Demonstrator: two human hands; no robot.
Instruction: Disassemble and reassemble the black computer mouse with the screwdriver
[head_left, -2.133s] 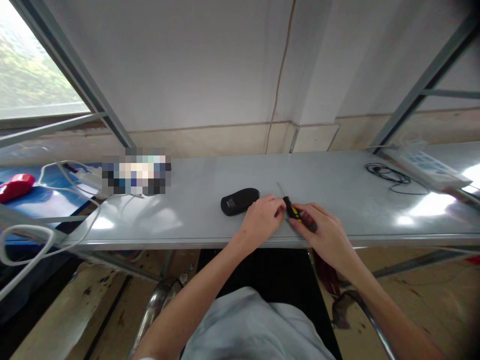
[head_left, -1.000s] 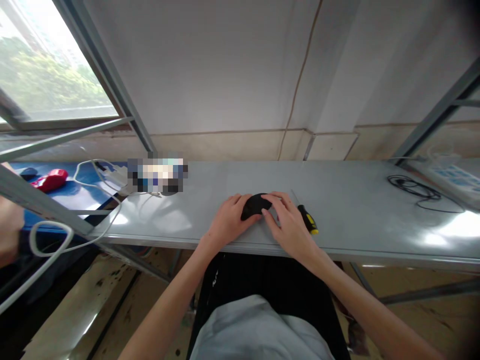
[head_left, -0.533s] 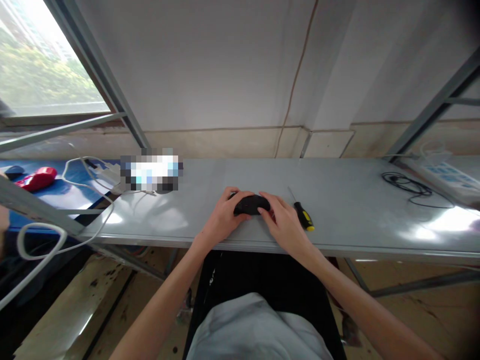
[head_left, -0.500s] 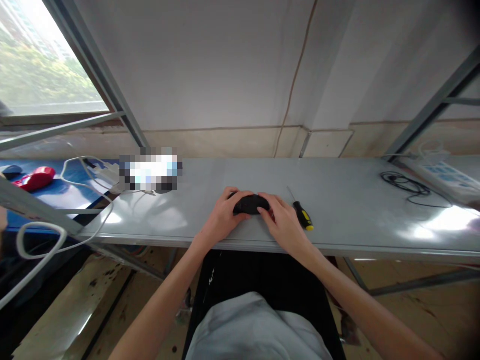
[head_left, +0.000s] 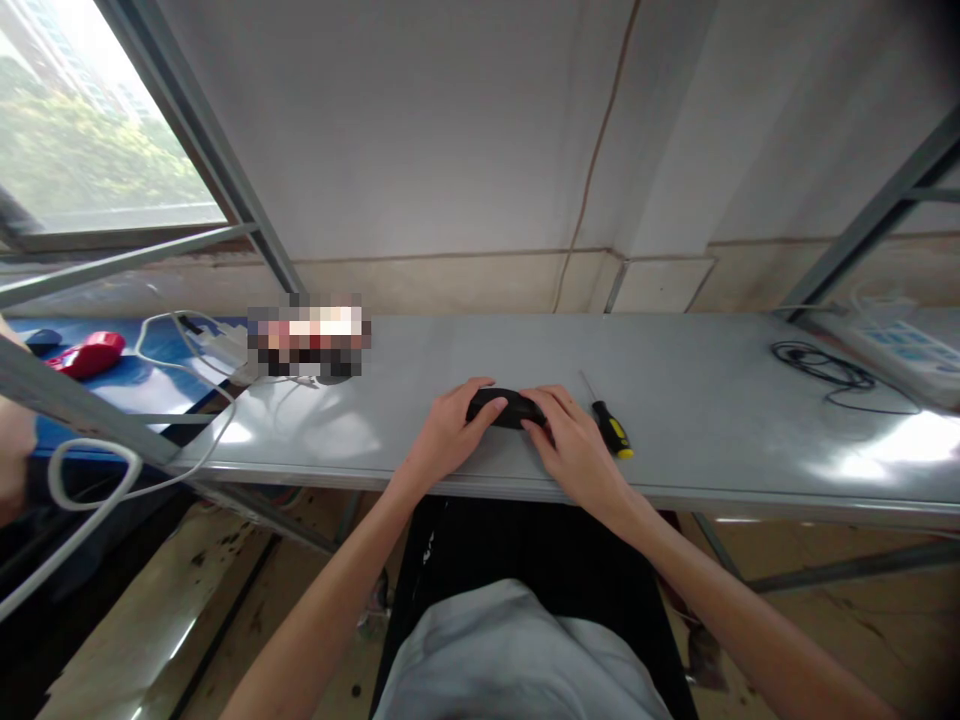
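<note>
A small black rounded object [head_left: 511, 410], perhaps a computer mouse, is held between both hands over the grey table [head_left: 420, 360], near its front edge. My left hand [head_left: 452, 428] grips its left end, with the thumb across the front. My right hand [head_left: 568, 432] has its fingers and thumb closed on the right end. Just right of my right hand lies a screwdriver [head_left: 613, 432] with a black and yellow handle, its thin shaft pointing away from me.
A black cable [head_left: 817, 368] lies coiled at the right. Back left are a pixelated device and a white cable [head_left: 127, 465] looping past the table's edge. A red object [head_left: 94, 354] rests on a blue surface. Another person's arm [head_left: 13, 440] shows at far left.
My left thumb has moved up onto the front of the black object, which looks tilted differently. At far left, more of the other person's arm has come into view.
</note>
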